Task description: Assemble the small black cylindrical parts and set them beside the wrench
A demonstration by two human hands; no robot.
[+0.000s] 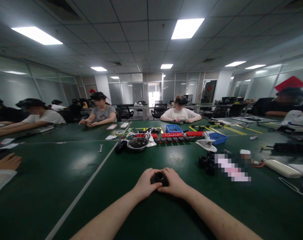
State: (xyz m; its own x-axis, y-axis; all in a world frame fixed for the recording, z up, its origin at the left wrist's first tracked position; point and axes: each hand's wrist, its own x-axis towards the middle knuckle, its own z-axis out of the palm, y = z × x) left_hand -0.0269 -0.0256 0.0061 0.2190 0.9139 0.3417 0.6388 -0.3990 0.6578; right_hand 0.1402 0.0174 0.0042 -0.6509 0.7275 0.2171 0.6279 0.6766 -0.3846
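Note:
A small black round part with a hole in its top stands on the green table in front of me. My left hand is curled around its left side, thumb at the near edge. From the right, my right hand wraps it the same way, and the two thumbs nearly meet. The underside of the part is hidden. Several similar black parts lie together to the right, beyond my right hand.
Farther back are a round metal-rimmed item, a white clamp-like stand, blue trays and red strips. A wrench lies left; a white power bank-like block lies right. Another person's hand rests at far left. People sit around the table.

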